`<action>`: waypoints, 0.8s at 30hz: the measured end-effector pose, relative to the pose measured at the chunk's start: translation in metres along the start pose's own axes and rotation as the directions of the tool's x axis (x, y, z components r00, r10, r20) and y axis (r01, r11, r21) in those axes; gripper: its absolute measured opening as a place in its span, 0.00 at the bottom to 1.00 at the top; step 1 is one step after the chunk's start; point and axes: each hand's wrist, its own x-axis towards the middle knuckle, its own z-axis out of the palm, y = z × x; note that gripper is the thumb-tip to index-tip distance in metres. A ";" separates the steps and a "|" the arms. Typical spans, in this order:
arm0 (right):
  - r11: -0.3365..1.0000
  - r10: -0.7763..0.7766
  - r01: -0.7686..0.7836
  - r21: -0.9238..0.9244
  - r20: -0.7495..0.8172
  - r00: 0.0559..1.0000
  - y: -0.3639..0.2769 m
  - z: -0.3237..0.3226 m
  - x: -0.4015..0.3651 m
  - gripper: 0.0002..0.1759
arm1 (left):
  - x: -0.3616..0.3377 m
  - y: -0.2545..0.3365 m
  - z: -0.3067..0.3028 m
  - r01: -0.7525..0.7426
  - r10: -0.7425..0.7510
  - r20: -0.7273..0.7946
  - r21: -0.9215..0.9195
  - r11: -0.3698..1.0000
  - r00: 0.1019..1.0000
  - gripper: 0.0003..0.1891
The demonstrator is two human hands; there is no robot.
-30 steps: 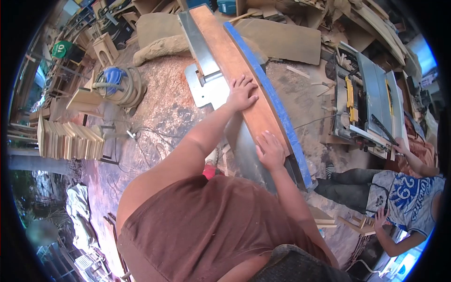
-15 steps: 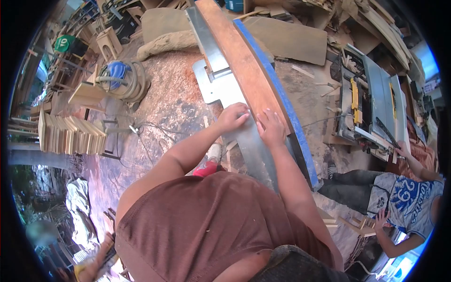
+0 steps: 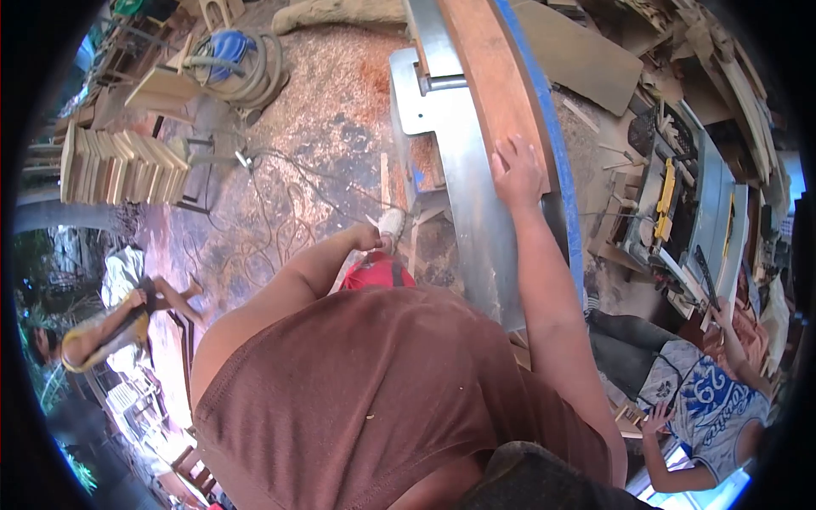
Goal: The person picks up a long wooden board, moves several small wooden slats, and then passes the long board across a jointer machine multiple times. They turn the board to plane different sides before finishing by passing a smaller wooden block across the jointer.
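A long reddish-brown wooden plank lies along the metal bed of a jointer, beside its blue-edged fence. My right hand rests flat on the plank's near end, fingers stretched out and a little apart. Down at my left side, my left hand is off the machine, close to my red shorts and white shoe. Its fingers are too small and turned away to make out.
On the left are a blue-topped shop vacuum, a stack of wooden pieces and cords on the shavings-strewn floor. A table saw stands at right, with a person beside it. Another person bends at far left.
My left hand has left the jointer bed and dropped toward my leg. My right hand stays on the plank. The view has shifted, and the person at far left shows more fully.
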 end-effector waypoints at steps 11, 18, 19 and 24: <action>1.000 -0.009 0.009 -0.004 0.012 1.000 0.004 0.021 0.038 0.16 | 0.072 0.005 0.022 0.133 -0.174 -0.079 -0.375 0.918 0.981 0.23; 1.000 -0.002 0.002 -0.005 0.027 1.000 0.002 0.032 0.063 0.16 | 0.111 0.017 -0.011 -0.038 -0.026 -0.373 -0.163 0.986 0.927 0.19; 1.000 0.010 -0.010 0.001 0.030 1.000 0.000 0.032 0.069 0.15 | 0.118 0.018 -0.014 -0.019 -0.130 -0.408 -0.341 0.940 0.904 0.20; 1.000 -0.001 0.001 0.017 0.020 1.000 0.002 0.043 0.089 0.15 | 0.173 0.008 -0.022 -0.133 -0.423 -0.426 -0.813 0.567 0.800 0.25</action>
